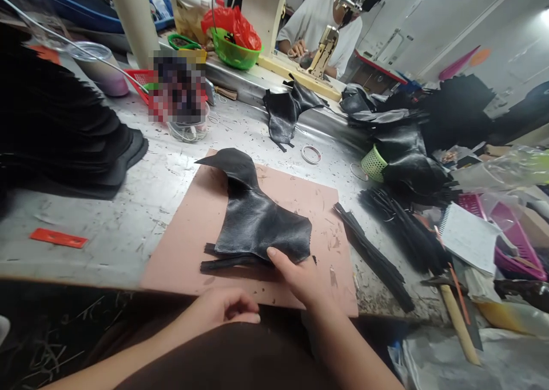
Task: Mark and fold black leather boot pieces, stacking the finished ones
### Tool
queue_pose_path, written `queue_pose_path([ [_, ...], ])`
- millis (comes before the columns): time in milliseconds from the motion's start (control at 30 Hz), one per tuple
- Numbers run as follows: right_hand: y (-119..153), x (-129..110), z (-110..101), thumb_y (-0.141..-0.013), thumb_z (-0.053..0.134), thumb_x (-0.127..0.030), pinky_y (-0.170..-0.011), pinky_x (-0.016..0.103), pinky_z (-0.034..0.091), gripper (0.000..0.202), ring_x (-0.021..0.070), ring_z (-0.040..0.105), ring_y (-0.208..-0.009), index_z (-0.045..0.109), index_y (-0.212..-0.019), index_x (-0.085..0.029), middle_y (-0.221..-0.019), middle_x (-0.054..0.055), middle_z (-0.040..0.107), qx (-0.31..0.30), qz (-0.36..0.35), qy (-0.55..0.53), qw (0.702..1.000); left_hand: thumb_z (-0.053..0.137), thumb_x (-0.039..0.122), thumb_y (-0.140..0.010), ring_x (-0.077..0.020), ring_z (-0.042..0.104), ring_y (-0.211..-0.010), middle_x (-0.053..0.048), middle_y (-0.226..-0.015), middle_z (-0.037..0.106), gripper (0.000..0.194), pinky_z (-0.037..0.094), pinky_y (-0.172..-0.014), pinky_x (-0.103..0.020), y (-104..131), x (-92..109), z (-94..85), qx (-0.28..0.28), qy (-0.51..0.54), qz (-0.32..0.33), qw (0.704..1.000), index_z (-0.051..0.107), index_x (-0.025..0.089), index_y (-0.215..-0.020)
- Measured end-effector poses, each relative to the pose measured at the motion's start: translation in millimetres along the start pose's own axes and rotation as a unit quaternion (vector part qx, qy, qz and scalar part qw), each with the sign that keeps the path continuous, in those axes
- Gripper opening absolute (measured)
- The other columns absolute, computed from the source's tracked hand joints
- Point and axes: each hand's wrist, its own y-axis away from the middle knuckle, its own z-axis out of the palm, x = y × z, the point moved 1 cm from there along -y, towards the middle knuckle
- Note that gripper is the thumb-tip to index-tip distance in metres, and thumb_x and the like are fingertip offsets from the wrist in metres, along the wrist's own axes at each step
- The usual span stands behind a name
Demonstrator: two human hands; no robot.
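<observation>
A black leather shoe-upper piece lies on a pinkish board, its curved, pointed end at the far left. My right hand holds its near right edge, thumb on top and the other fingers out of sight beneath. Black zipper-like strips stick out from under the leather's near edge. At the board's front edge is my left hand, loosely curled and apart from the leather; nothing shows in it, and some of its fingers are hidden.
Stacked black pieces rise at left, near a red strip. Black strips, a hammer and a notebook lie right. Behind are a tape roll, another leather piece, a sewing machine and a person.
</observation>
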Motion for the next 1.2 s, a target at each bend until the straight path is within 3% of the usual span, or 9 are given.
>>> queue_pose_path([
  [67, 6, -6, 6, -0.075, 0.053, -0.035, -0.082, 0.036, 0.05, 0.026, 0.0243, 0.063, -0.089, 0.067, -0.089, -0.018, -0.08, 0.006, 0.07, 0.021, -0.009, -0.022, 0.999, 0.037, 0.02, -0.089, -0.0134, 0.066, -0.071, -0.008, -0.089, 0.07, 0.024, 0.052, -0.057, -0.023, 5, 0, 0.8, 0.014, 0.188, -0.14, 0.972, 0.057, 0.014, -0.101],
  [133, 12, -12, 13, -0.074, 0.054, -0.034, -0.082, 0.037, 0.05, 0.028, 0.0239, 0.064, -0.088, 0.066, -0.093, -0.017, -0.083, 0.007, 0.07, 0.03, -0.02, -0.047, 0.998, 0.045, 0.021, -0.085, -0.0184, 0.065, -0.087, -0.012, -0.099, 0.068, 0.024, 0.054, -0.071, -0.029, 4, 5, -3.1, 0.073, 0.346, -0.229, 0.907, 0.057, 0.012, -0.104],
  [233, 20, -16, 22, -0.073, 0.057, -0.031, -0.083, 0.036, 0.05, 0.029, 0.0228, 0.064, -0.087, 0.066, -0.097, -0.017, -0.089, 0.007, 0.069, 0.033, -0.04, -0.079, 0.995, 0.065, 0.023, -0.072, -0.0208, 0.065, -0.086, -0.01, -0.085, 0.071, 0.018, 0.053, -0.078, -0.029, -5, 15, -10.7, 0.164, 0.505, -0.304, 0.791, 0.064, 0.012, -0.086],
  [333, 25, -18, 30, -0.071, 0.059, -0.028, -0.083, 0.036, 0.05, 0.028, 0.0226, 0.064, -0.085, 0.067, -0.095, -0.016, -0.089, 0.008, 0.069, 0.027, -0.072, -0.091, 0.993, 0.072, 0.025, -0.065, -0.0208, 0.065, -0.081, -0.007, -0.082, 0.07, 0.02, 0.054, -0.069, -0.027, -12, 21, -13.5, 0.241, 0.544, -0.338, 0.729, 0.066, 0.013, -0.08],
  [433, 28, -19, 34, -0.071, 0.059, -0.027, -0.081, 0.036, 0.051, 0.024, 0.0219, 0.065, -0.082, 0.067, -0.091, -0.017, -0.088, 0.007, 0.07, 0.016, -0.064, -0.112, 0.992, 0.074, 0.026, -0.062, -0.0228, 0.064, -0.083, -0.006, -0.082, 0.07, 0.026, 0.054, -0.067, -0.03, -13, 20, -13.6, 0.287, 0.529, -0.336, 0.725, 0.065, 0.014, -0.084],
  [567, 29, -22, 32, -0.069, 0.063, -0.028, -0.081, 0.038, 0.052, 0.027, 0.0231, 0.065, -0.084, 0.067, -0.093, -0.017, -0.087, 0.007, 0.07, 0.033, -0.026, -0.123, 0.992, 0.078, 0.024, -0.054, -0.0242, 0.064, -0.081, -0.002, -0.062, 0.067, 0.02, 0.053, -0.07, -0.03, -12, 17, -16.8, 0.337, 0.438, -0.329, 0.766, 0.066, 0.015, -0.067],
  [767, 26, -23, 24, -0.068, 0.063, -0.027, -0.078, 0.036, 0.053, 0.022, 0.023, 0.066, -0.083, 0.066, -0.088, -0.018, -0.086, 0.006, 0.07, 0.023, -0.021, -0.118, 0.993, 0.078, 0.034, -0.051, -0.0259, 0.065, -0.075, -0.006, -0.066, 0.07, 0.027, 0.052, -0.068, -0.032, -9, 15, -18.0, 0.321, 0.365, -0.353, 0.799, 0.069, 0.013, -0.065],
  [1100, 24, -28, 22, -0.07, 0.061, -0.025, -0.074, 0.033, 0.054, 0.014, 0.0204, 0.066, -0.074, 0.065, -0.081, -0.018, -0.076, 0.004, 0.07, 0.009, -0.027, -0.099, 0.995, 0.079, 0.028, -0.053, -0.0186, 0.065, -0.06, -0.004, -0.061, 0.069, 0.021, 0.053, -0.058, -0.026, -14, 23, -19.2, 0.267, 0.52, -0.342, 0.736, 0.067, 0.013, -0.062],
  [1200, 25, -27, 25, -0.069, 0.062, -0.025, -0.077, 0.034, 0.053, 0.016, 0.0214, 0.066, -0.077, 0.065, -0.082, -0.017, -0.076, 0.005, 0.069, 0.026, -0.022, -0.083, 0.996, 0.079, 0.028, -0.052, -0.016, 0.062, -0.053, -0.004, -0.054, 0.066, 0.022, 0.052, -0.054, -0.024, -14, 25, -18.9, 0.219, 0.535, -0.352, 0.736, 0.067, 0.011, -0.058],
])
